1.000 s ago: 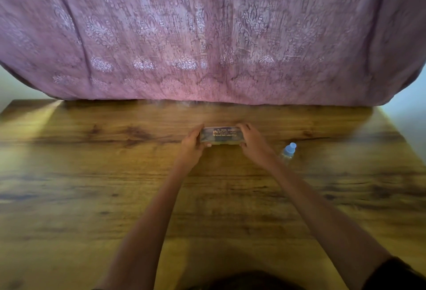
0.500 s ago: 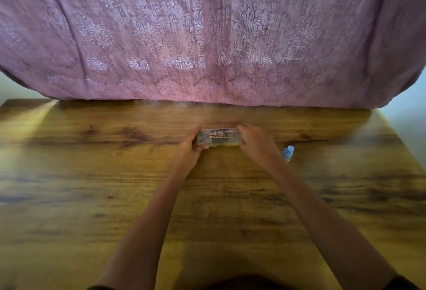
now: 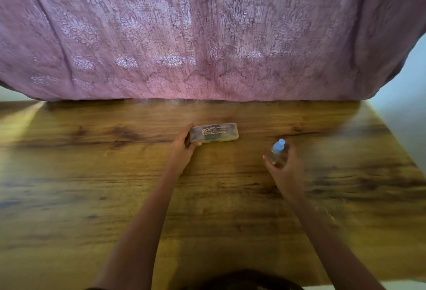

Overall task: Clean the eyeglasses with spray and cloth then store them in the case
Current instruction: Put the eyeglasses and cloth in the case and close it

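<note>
Left hand (image 3: 184, 146) grips the shut case (image 3: 214, 133) on the bench (image 3: 92, 174); right hand (image 3: 284, 165) curls its fingers (image 3: 267, 158) round the bottle (image 3: 278, 151). One-handed opening could skid the case; glasses, dimly seen inside, might spill.

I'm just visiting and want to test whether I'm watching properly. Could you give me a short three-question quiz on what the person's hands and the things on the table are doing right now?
1. True or false: the case lies closed on the wooden table.
2. Which hand touches the case? A) left hand B) right hand C) both
3. Fill in: the right hand is at the small spray bottle with the ____ cap.

Key:
1. True; dark shapes show through its translucent lid.
2. A; the left hand grips its left end.
3. Blue; the fingers curl around the bottle, though blur hides how firm the grip is.
</note>
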Available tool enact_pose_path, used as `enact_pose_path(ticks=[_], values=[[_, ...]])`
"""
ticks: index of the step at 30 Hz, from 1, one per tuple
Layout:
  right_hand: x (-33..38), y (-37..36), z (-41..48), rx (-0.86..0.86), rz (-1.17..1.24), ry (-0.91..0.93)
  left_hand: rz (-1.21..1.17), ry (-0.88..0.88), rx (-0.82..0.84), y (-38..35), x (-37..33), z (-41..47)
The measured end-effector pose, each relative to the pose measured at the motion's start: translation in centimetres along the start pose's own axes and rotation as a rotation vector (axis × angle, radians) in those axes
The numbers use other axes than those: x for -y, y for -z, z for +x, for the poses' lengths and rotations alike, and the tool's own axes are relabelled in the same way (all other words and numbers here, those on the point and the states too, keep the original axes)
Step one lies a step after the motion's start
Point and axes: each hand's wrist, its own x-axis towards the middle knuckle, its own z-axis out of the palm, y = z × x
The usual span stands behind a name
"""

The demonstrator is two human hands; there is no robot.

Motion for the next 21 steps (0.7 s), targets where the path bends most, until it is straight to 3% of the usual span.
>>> enact_pose_path(ticks=[8, 13, 21], values=[[-2.1, -1.2, -1.2, 0.018, 0.013, -0.131, 0.007, 0.014, 0.004, 0.0, 0.1, 0.0], [-0.7, -1.6, -0.3, -0.042, 0.027, -0.046, 0.031, 0.017, 0.007, 0.0, 0.1, -0.1], [3.3, -5.2, 4.4, 0.014, 0.060, 0.028, 0.015, -0.015, 0.002, 0.1, -0.5, -0.3]])
